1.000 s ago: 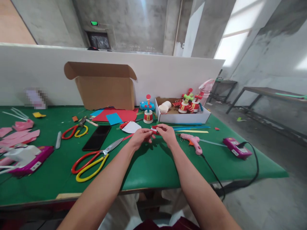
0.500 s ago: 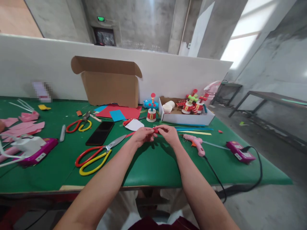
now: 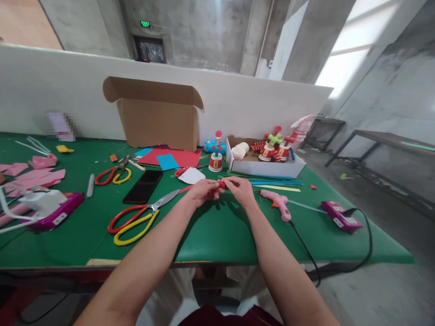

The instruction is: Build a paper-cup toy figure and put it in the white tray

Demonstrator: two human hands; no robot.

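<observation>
Small red piece (image 3: 222, 184), partly hidden between fingers (image 3: 232, 181)

2 purple power strips (image 3: 340, 216), 1 glue gun (image 3: 277, 200), 1 black phone (image 3: 143, 187)

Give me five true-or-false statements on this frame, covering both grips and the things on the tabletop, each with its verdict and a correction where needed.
1. The left grip and the right grip both have fingers on a small red piece. True.
2. Both handles of the large scissors are blue. False: one is red, the other yellow.
3. The pink glue gun lies on the green tabletop, held by neither grip. True.
4. Two pale cups are in the white box. True.
5. The black phone is inside the white box. False: it lies on the green tabletop, beside the large scissors.
</observation>
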